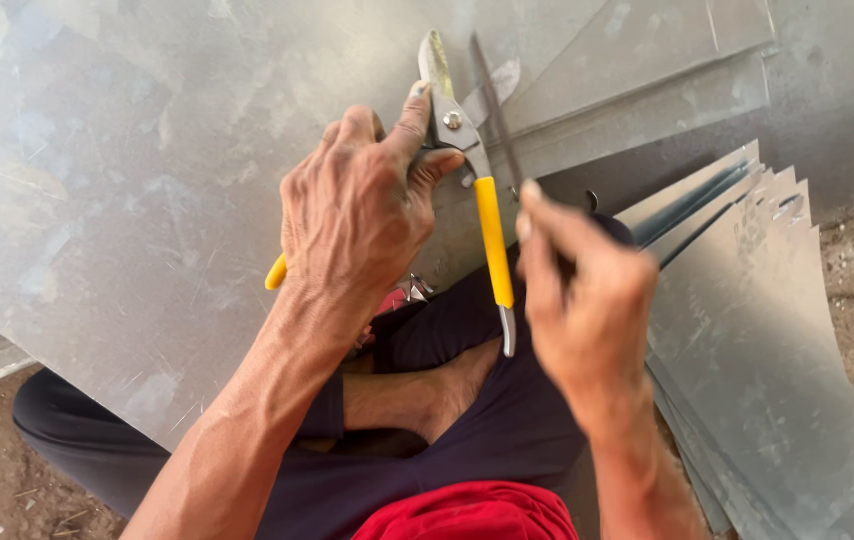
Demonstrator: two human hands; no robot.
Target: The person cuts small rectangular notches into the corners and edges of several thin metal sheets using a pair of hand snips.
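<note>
You sat cross-legged in dark trousers (507, 440), your right hand (587, 300) pinching a thin metal strip (495, 105) between thumb and fingertips. Your left hand (362, 215) was wrapped around the yellow-handled tin snips (467, 160), blades at the large metal sheet (127, 180). A stack of cut sheets (767, 320) lay to your right.

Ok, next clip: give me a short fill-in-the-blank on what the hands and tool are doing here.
1. The snips have handles coloured ____.
2. The ____ hand holds the snips.
3. The right hand pinches a thin ____ strip.
4. A stack of cut sheets lies on the person's ____ side.

Missing: yellow; left; metal; right
</note>
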